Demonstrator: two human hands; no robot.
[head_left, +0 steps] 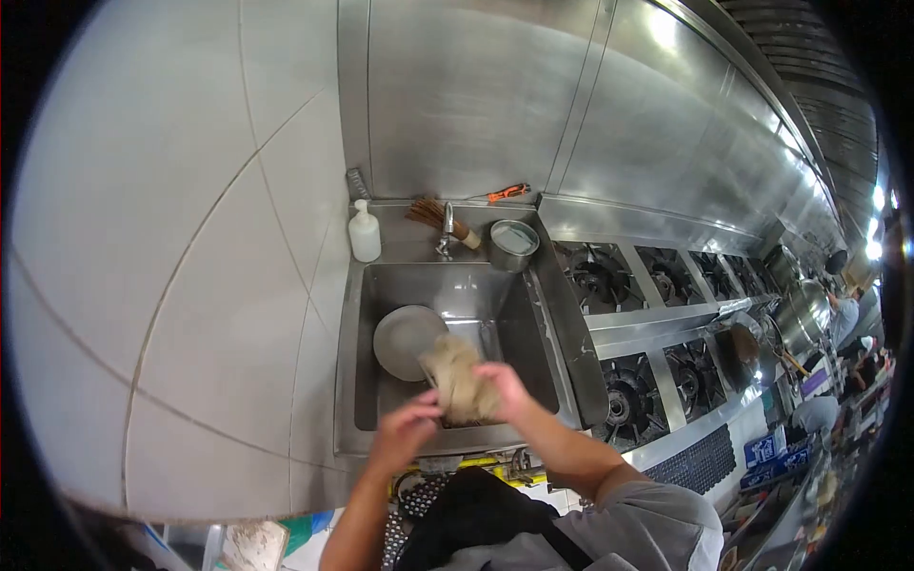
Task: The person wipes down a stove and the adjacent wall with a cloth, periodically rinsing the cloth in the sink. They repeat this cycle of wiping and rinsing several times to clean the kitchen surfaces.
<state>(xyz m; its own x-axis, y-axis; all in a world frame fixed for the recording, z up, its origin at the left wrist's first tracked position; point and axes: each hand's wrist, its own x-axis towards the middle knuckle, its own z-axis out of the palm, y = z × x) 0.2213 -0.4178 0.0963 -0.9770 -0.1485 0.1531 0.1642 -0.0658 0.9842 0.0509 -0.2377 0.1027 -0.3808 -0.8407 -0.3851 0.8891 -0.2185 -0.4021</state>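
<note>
Over the front part of the steel sink (347,381), a crumpled beige cloth (457,381) hangs between my hands, slightly blurred. My right hand (505,385) is closed on its right side. At its lower left edge, my left hand (414,419) has its fingers bent against the cloth; whether they grip it is hard to tell. A round pale plate (405,343) lies in the left of the basin, just behind the cloth. The metal faucet (447,228) stands at the back edge of the sink.
A white pump bottle (365,233), a bristle brush (462,231), an orange-handled tool (509,192) and a metal pot (514,243) stand or lie behind the basin. Gas burners (600,276) line the right side. A tiled wall (209,285) bounds the left. People are far right.
</note>
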